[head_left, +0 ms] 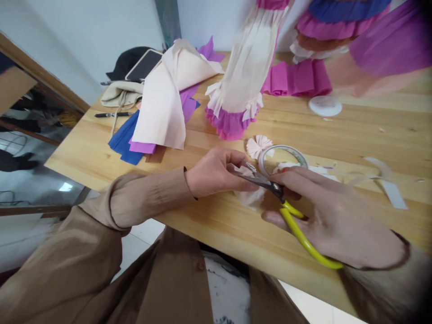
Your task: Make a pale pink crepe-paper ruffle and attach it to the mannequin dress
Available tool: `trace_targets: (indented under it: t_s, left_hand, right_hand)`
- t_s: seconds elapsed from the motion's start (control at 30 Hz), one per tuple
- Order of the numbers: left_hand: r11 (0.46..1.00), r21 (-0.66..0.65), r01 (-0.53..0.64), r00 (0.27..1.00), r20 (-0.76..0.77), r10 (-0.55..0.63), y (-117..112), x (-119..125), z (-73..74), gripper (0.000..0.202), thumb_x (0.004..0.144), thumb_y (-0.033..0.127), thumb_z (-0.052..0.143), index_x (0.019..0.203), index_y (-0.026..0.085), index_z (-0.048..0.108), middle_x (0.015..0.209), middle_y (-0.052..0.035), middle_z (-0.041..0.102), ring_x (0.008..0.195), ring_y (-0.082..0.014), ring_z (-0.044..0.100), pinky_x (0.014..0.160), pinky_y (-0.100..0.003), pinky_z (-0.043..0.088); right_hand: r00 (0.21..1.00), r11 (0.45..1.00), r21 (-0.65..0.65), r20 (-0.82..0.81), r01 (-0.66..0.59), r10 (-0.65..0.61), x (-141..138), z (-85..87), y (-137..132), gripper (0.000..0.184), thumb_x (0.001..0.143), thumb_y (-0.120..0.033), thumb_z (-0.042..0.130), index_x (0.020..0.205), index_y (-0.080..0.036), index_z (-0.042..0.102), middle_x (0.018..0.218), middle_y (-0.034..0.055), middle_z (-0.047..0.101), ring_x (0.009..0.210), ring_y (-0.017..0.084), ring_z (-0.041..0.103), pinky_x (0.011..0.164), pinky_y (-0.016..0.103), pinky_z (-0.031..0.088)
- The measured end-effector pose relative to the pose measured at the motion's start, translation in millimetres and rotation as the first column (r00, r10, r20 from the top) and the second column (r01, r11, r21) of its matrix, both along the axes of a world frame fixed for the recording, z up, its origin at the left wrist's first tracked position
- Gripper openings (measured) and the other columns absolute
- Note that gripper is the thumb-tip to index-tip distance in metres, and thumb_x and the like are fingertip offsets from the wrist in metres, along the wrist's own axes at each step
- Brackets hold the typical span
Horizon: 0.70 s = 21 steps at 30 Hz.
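Note:
My right hand [324,209] grips a pair of scissors [300,234] with yellow handles. The dark blades point left and reach the fingers of my left hand [219,173]. Between that hand's thumb and fingers is a gathered piece of pale crepe paper [251,195], and its lower part hangs below the blades. Whether the blades touch the paper I cannot tell. Just beyond the scissors stands a roll of double-sided tape [300,155], partly hidden by my right hand. A pleated pale paper rosette [259,146] lies beside the roll.
A ruffled white-and-pink paper dress form [248,67] stands behind my hands. Crepe paper sheets [162,103], a pen [113,115] and a beige pouch [119,93] lie at left. Magenta paper [297,78], a white disc [325,105] and tape strips [391,189] lie at right.

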<state>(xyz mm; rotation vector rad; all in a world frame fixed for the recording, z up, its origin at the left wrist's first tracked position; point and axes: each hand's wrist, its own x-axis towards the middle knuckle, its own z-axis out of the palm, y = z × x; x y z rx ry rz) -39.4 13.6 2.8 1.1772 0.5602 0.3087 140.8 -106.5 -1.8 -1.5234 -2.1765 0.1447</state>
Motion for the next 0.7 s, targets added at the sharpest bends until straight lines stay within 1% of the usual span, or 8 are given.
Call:
trace_targets:
  t_s: [0.13,0.3,0.4,0.57,0.7]
  left_hand:
    - [1.0,-0.002,0.008,1.0,0.0,-0.008,-0.8,1.2,1.5,0.035,0.045,0.019,0.09,0.066,0.011,0.063,0.061,0.0039,0.063,0.056,-0.0051,0.055,0.054,-0.017,0.045]
    - [1.0,-0.007,0.015,1.0,0.018,-0.014,-0.6,1.0,4.6,0.036,0.044,0.022,0.092,0.064,0.011,0.063,0.062,0.0031,0.063,0.058,-0.0059,0.055,0.056,-0.019,0.045]
    - [1.0,-0.025,0.015,1.0,0.023,-0.015,-0.5,0.5,4.6,0.036,0.044,0.021,0.092,0.065,0.011,0.064,0.063,0.0025,0.064,0.059,-0.0063,0.055,0.058,-0.019,0.045]
    - [1.0,-0.021,-0.006,1.0,0.015,0.006,-0.4,0.3,3.6,0.037,0.043,0.02,0.092,0.064,0.011,0.064,0.064,0.0026,0.064,0.06,-0.0066,0.055,0.06,-0.02,0.045]
    - [1.0,-0.028,0.009,1.0,0.016,-0.008,0.1,0.1,3.9,0.035,0.043,0.019,0.092,0.065,0.01,0.065,0.063,0.0025,0.065,0.06,-0.007,0.056,0.061,-0.021,0.047]
  right_hand:
    - [1.0,1.0,0.014,-0.017,-0.013,0.014,-2.9,2.7,2.0,0.034,0.091,-0.055,0.049,0.09,-0.021,0.052,0.073,0.0021,0.055,0.057,0.016,0.054,0.049,0.028,0.045]
    - [0.998,0.999,0.032,-0.057,-0.022,0.024,-7.4,8.2,4.8,0.035,0.092,-0.052,0.052,0.08,-0.019,0.052,0.061,-0.0024,0.047,0.047,0.012,0.045,0.044,0.024,0.039]
    - [0.998,0.998,0.056,-0.064,-0.021,0.025,-9.1,8.7,5.8,0.037,0.092,-0.053,0.051,0.078,-0.019,0.052,0.058,-0.0035,0.044,0.045,0.01,0.043,0.043,0.022,0.037]
    - [0.998,0.994,0.109,-0.054,-0.017,0.023,-9.6,7.4,6.2,0.04,0.092,-0.055,0.05,0.08,-0.017,0.056,0.056,-0.0041,0.044,0.044,0.01,0.043,0.042,0.022,0.036]
    - [0.997,0.995,0.101,-0.072,-0.01,0.017,-9.6,7.6,6.1,0.041,0.092,-0.056,0.051,0.077,-0.018,0.056,0.054,-0.0049,0.043,0.043,0.009,0.04,0.041,0.021,0.034]
